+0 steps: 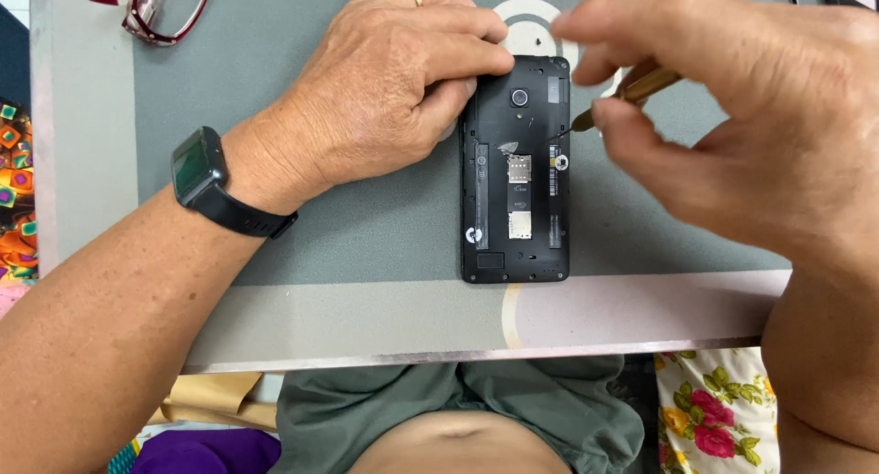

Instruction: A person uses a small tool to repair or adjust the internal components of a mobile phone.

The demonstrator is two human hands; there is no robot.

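Steadying the opened phone with the left hand, the right hand's fingers are pinching a brass-handled tool, risking a slip across the exposed board.

Blk phone, grey mat, red glasses

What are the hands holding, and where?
Right hand pinches a brass-coloured tool by its handle. Left hand holds the opened black phone at its top-left edge.
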